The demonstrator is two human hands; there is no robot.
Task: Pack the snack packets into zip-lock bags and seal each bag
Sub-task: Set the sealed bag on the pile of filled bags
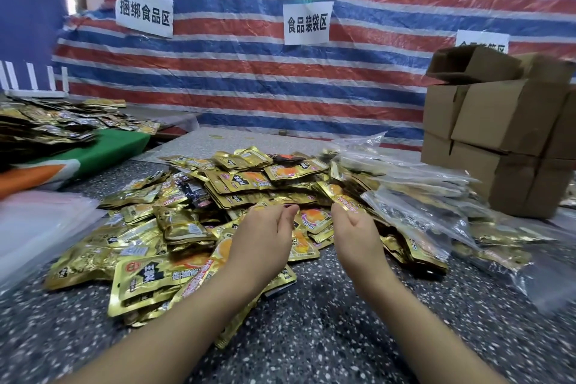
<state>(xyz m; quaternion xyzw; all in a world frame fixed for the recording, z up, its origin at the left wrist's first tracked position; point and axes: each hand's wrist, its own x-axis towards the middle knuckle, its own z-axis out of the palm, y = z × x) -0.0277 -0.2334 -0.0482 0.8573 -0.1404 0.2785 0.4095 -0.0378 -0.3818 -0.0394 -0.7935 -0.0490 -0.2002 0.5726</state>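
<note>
Nearest, two bare forearms reach over the speckled tabletop (311,337) toward the pile. The left hand (261,234) hovers above the loose snack packets (193,215), fingers loosely curled with thumb and fingertips close but holding nothing I can make out. The right hand (352,227) sits just beside it, its grip likewise relaxed and part-open; its fingertips are near the edge of a gold packet (344,201), though whether they pinch it cannot be told.

Most of the work looks to be still ahead — the heap of unpacked packets spreads wide across the middle. To the right lie filled zip-lock bags (420,196) stacked together, so a fair batch seems done. A stack of empty clear bags (40,221) waits at the left. Farther back stand cardboard boxes (498,134) against a striped tarp (249,72).
</note>
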